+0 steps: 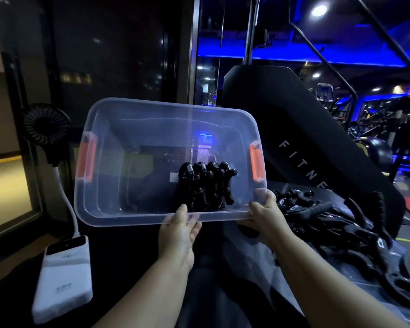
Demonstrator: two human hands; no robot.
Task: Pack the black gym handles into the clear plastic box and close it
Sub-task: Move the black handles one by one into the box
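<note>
Clear plastic box (118, 216) sits centre frame, tipped so its opening faces me, no lid on it. Orange latch (88, 159) on the left end wall, second orange latch (256, 163) on the right end wall, both hanging free. Inside, a small cluster of black gym handles (206, 185) is bunched against the lower right of the box floor; the other half of the floor is bare.

My left hand (179, 229) clamps the near rim around the middle, fingers curled over the edge. My right hand (264, 209) clamps the near right corner, thumb hooked over the rim. I can't tell whether the far side rests on anything.

Progress, my read: early. Only a handful are packed. A much bigger loose pile of black handles (336, 223) lies at the right of the frame, just beside the box corner, still to go in. I can't pick out a lid anywhere, so closing is not yet started.

Further out: a black padded machine (294, 143) lettered "FITNE" at upper right behind the box, a small black fan (46, 124) at the left, a white cable (66, 200) running down from it to a white power bank (64, 278) at lower left.
</note>
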